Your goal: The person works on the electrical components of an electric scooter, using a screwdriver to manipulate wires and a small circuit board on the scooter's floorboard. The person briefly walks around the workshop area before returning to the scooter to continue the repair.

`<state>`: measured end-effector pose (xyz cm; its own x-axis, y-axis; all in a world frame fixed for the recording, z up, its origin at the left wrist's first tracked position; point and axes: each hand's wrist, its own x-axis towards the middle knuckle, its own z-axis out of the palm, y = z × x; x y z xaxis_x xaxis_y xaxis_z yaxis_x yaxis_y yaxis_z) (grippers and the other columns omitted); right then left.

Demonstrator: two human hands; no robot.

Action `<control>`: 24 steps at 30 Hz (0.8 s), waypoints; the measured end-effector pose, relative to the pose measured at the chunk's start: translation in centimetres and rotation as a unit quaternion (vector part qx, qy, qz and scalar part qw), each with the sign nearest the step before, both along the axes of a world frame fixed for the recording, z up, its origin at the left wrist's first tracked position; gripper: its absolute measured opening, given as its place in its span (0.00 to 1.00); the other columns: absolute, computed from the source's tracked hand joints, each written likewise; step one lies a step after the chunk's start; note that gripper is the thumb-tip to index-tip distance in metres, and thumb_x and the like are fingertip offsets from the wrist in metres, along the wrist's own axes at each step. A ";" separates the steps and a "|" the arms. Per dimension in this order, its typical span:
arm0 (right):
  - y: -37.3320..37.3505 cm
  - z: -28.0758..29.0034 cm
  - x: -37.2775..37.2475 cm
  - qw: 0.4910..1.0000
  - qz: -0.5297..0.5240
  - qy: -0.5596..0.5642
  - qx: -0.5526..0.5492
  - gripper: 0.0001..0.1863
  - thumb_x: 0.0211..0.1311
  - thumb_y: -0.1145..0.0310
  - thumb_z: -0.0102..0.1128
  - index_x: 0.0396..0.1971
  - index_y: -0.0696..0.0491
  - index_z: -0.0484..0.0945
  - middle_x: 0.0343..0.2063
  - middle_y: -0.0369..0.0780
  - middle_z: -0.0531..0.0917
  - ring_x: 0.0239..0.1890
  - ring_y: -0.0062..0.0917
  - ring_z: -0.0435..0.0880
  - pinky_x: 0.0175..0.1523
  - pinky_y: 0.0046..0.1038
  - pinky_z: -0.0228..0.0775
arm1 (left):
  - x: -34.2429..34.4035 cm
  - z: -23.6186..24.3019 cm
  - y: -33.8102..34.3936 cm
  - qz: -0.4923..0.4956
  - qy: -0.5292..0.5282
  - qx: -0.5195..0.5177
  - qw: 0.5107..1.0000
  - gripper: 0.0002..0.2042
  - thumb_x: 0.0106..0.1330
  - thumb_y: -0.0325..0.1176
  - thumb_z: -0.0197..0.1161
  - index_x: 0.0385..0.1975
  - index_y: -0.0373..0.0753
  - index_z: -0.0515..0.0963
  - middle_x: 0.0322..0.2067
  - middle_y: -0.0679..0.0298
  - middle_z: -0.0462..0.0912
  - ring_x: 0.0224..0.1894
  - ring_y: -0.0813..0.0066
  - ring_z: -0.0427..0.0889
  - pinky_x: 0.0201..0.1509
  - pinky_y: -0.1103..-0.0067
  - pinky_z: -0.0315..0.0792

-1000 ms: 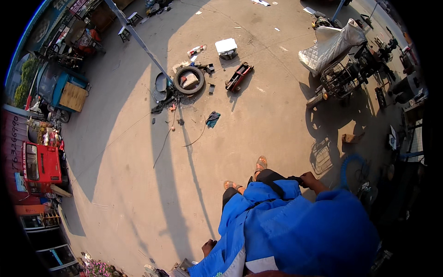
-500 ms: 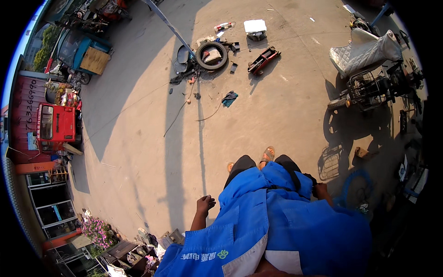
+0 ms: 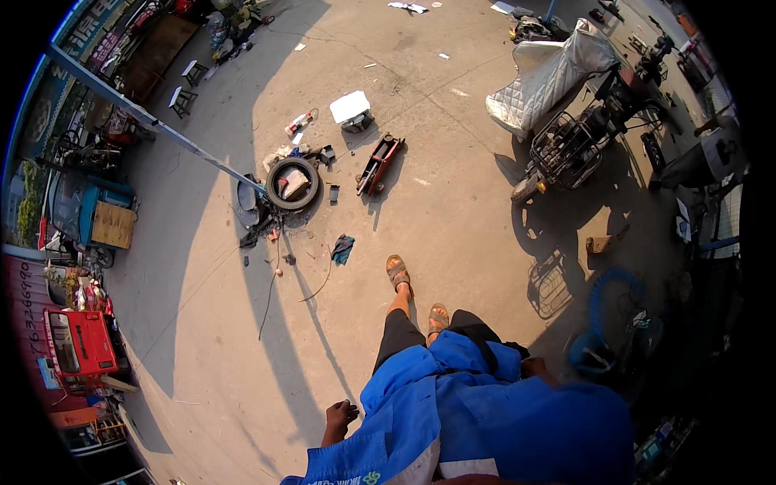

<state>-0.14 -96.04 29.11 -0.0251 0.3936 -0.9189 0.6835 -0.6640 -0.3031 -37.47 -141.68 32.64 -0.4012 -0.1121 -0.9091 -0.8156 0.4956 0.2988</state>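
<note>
My left hand (image 3: 340,416) hangs beside the blue jacket (image 3: 501,428), fingers curled; what they hold, if anything, is too small to make out. My right hand (image 3: 534,369) is at my other hip, largely hidden by the jacket and dark shade. My sandalled foot (image 3: 397,273) is forward on the concrete. Ahead lie a dark teal cloth (image 3: 342,249), a tyre (image 3: 286,202) round rubble beside a leaning blue pole (image 3: 194,141), a red tool like a floor jack (image 3: 374,166) and a white-topped box (image 3: 350,109).
A motorbike (image 3: 566,149) with a silver quilted cover (image 3: 533,89) stands right, near a coiled blue hose (image 3: 598,299). Along the left stand a red vehicle (image 3: 81,343), a blue cart (image 3: 105,222) with a board, stools (image 3: 182,101) and clutter. Loose wires lie on the concrete.
My legs have stepped, one foot now well forward. Both hands appear lower in the picture, the left still curled. The scene ahead shifts in the view as the head moves.
</note>
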 end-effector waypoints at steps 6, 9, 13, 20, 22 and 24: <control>2.3 -1.6 -2.4 0.995 -0.099 -0.014 0.013 0.08 0.62 0.79 0.54 0.27 0.69 0.74 0.20 0.49 0.78 0.13 0.30 0.74 0.16 0.32 0.59 | -7.6 -1.5 4.8 -0.106 0.013 0.013 0.994 0.16 0.70 0.33 0.58 0.46 0.23 0.73 0.34 0.47 0.84 0.31 0.57 0.86 0.33 0.69 0.82; 3.4 -4.0 -3.3 0.990 -0.132 -0.018 0.037 0.07 0.61 0.79 0.55 0.29 0.70 0.75 0.21 0.50 0.79 0.15 0.31 0.76 0.16 0.32 0.60 | -13.4 -2.4 9.3 -0.078 0.001 0.018 0.997 0.14 0.70 0.32 0.58 0.45 0.24 0.73 0.34 0.48 0.83 0.30 0.57 0.86 0.33 0.68 0.83; 5.7 -1.4 -10.0 0.990 -0.131 -0.023 0.048 0.08 0.60 0.78 0.56 0.30 0.70 0.77 0.22 0.51 0.80 0.17 0.31 0.79 0.17 0.33 0.64 | -21.5 -2.4 14.8 -0.071 0.020 0.065 0.995 0.13 0.70 0.32 0.59 0.44 0.25 0.73 0.32 0.50 0.84 0.28 0.61 0.86 0.32 0.69 0.82; 6.3 -1.6 -15.8 0.991 -0.069 -0.009 0.116 0.08 0.59 0.76 0.60 0.27 0.68 0.79 0.19 0.47 0.79 0.16 0.30 0.78 0.18 0.33 0.65 | -34.9 -4.2 20.5 -0.103 0.066 0.138 0.983 0.13 0.71 0.32 0.58 0.44 0.25 0.74 0.29 0.55 0.83 0.25 0.67 0.83 0.27 0.76 0.77; 5.8 -1.1 -17.4 0.990 -0.122 -0.051 0.048 0.08 0.60 0.77 0.60 0.26 0.68 0.79 0.20 0.48 0.80 0.17 0.31 0.79 0.19 0.33 0.68 | -37.4 -3.3 22.4 -0.106 0.081 0.129 0.983 0.12 0.71 0.31 0.58 0.43 0.25 0.72 0.27 0.56 0.81 0.23 0.69 0.81 0.26 0.76 0.76; 5.6 -1.1 -17.6 0.983 -0.179 -0.028 0.025 0.09 0.62 0.79 0.58 0.24 0.68 0.78 0.21 0.49 0.80 0.18 0.32 0.80 0.20 0.33 0.70 | -38.3 -1.5 25.1 -0.123 0.073 0.111 0.983 0.10 0.70 0.32 0.57 0.41 0.29 0.71 0.25 0.57 0.78 0.22 0.71 0.78 0.27 0.75 0.75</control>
<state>-17.73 -90.45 28.00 0.1738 0.4130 -0.8940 0.4255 -0.8502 -0.3101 -75.75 -116.55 31.10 -0.5193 0.1997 -0.8309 -0.6196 0.5816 0.5271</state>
